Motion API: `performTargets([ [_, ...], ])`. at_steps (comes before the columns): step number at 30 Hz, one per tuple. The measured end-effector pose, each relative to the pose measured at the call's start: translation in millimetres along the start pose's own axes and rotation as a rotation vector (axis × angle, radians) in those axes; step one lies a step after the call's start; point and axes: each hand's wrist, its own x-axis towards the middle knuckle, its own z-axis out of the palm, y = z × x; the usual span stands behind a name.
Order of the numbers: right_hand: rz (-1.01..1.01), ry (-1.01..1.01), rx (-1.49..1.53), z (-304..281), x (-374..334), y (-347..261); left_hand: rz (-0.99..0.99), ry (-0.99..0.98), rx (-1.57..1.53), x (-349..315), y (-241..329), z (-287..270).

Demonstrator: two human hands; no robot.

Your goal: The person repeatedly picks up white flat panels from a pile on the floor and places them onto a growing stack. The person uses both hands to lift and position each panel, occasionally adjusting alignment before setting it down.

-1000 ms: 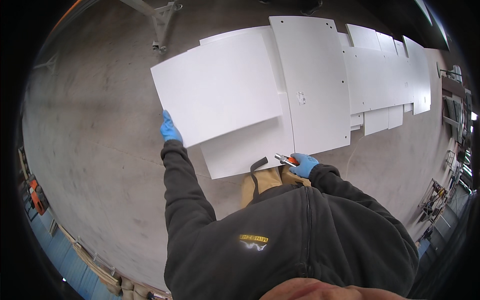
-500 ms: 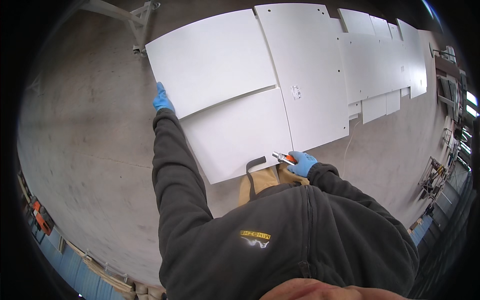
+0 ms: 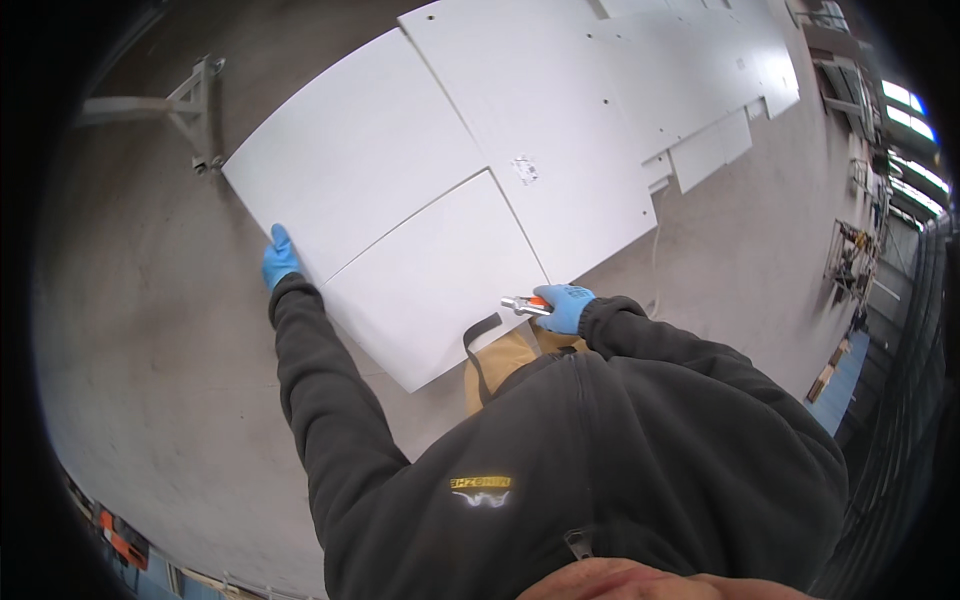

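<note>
Left grip right on the boundary, blue glove against the short left side of the far panel, close to its near corner! The panel lay ahead and to the right of that grip, its long axis running away from the glove, out toward the labelled panel. Were the fingers curled under? I could not tell; the underside was hidden, and so was how firmly they held. Over on the other side, the right grip was wrapped snugly round a tool, silver and orange, its metal end pointing left over the near panel. No contest on distance: the left grip touched the far panel, while the right one sat well apart, with the near panel between. Only a thin dark line parted those two white boards! A black strap curled over the near panel's front edge, just beside the tool.
</note>
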Motion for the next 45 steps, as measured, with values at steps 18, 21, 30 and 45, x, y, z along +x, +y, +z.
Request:
performTargets([
  [18, 0.046, 0.038, 0.055, -8, -28, 34, 0.563, -0.125, 0.491, -208, 87, 11],
  [21, 0.064, 0.051, 0.053, -7, -34, 39, 0.526, -0.157, 0.554, -209, 96, 2],
  [30, 0.007, 0.200, 0.175, 25, -43, 78, 0.518, -0.115, 0.555, -217, 104, 2],
  [45, 0.035, 0.271, 0.205, -41, -101, 99, 0.895, -0.073, 0.609, -273, 174, 18],
])
